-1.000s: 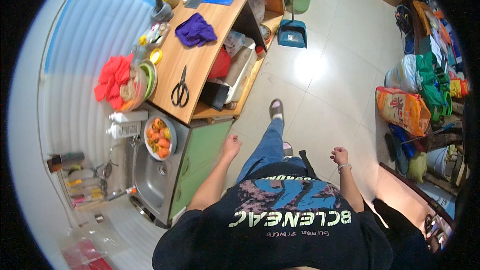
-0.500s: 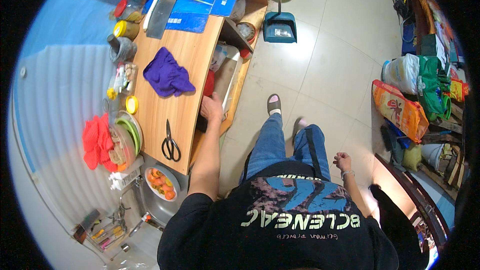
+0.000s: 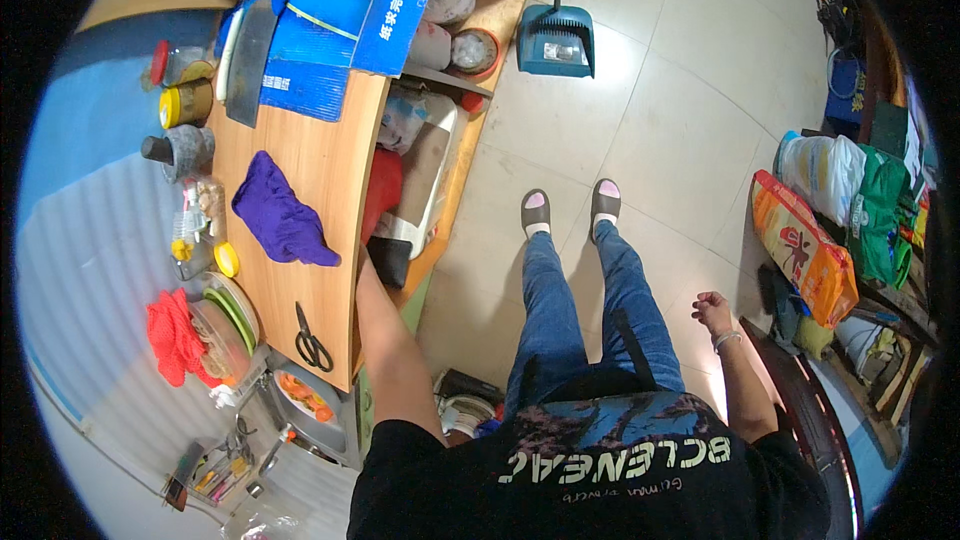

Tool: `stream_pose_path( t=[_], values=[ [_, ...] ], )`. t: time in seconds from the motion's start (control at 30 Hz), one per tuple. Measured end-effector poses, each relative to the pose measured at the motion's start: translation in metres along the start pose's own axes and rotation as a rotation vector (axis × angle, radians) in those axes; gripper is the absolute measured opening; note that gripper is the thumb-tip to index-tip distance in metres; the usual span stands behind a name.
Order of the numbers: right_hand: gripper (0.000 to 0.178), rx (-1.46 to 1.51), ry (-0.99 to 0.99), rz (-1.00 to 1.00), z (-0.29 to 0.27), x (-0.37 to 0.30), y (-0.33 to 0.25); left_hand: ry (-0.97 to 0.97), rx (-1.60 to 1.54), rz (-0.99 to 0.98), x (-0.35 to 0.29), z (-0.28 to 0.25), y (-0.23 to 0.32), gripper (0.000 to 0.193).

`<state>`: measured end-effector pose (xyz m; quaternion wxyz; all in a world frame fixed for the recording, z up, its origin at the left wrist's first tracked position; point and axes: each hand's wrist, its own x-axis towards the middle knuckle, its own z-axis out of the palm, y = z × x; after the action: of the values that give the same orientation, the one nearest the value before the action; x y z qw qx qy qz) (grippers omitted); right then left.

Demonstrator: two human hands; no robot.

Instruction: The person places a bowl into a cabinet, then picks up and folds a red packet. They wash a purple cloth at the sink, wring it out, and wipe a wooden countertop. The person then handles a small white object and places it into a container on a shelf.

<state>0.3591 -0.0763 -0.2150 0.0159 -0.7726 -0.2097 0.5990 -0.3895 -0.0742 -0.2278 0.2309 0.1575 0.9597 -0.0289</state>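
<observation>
My left forearm (image 3: pixel 390 340) reaches under the wooden counter (image 3: pixel 300 155) into the open shelf. The counter's edge hides my left hand, so its fingers and anything in them cannot be seen. Close to where it disappears are a flat black object (image 3: pixel 390 262), a red item (image 3: pixel 383 190) that may be a bag, and a white-rimmed tray (image 3: pixel 436 155). Out to the right, beside my leg, hangs my right hand (image 3: pixel 713 312). Its fingers are loosely bent and slightly apart, with nothing held.
On the counter lie black-handled scissors (image 3: pixel 312 340), a purple cloth (image 3: pixel 280 210), and a cleaver (image 3: pixel 250 65) beside blue cardboard (image 3: pixel 320 30). Jars (image 3: pixel 186 103) line the wall. A bowl of cut orange-red pieces (image 3: pixel 305 398) sits in the sink. A dustpan (image 3: pixel 556 40) and bags (image 3: pixel 805 250) stand on the floor.
My left hand has gone deeper under the counter and out of sight. A black object now shows at the shelf. My feet now stand side by side, and the view has shifted.
</observation>
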Motion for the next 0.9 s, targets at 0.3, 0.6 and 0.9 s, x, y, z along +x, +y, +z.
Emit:
stream_pose_path(
  t=[0.3, 0.6, 0.9],
  values=[
    [0.013, 0.047, -0.114, -0.023, 0.007, 0.021, -0.021, 0.054, -0.083, -0.075, -0.003, -0.002, -0.017, 0.048],
    [0.014, -0.176, -0.182, -0.185, 0.018, 0.030, -0.033, 0.143, -0.242, -0.143, -0.010, -0.009, -0.037, 0.043],
    [0.014, 0.210, -0.194, -0.020, 0.036, 0.038, -0.016, 0.734, -0.859, 0.038, -0.046, -0.004, -0.016, 0.041]
  ],
)
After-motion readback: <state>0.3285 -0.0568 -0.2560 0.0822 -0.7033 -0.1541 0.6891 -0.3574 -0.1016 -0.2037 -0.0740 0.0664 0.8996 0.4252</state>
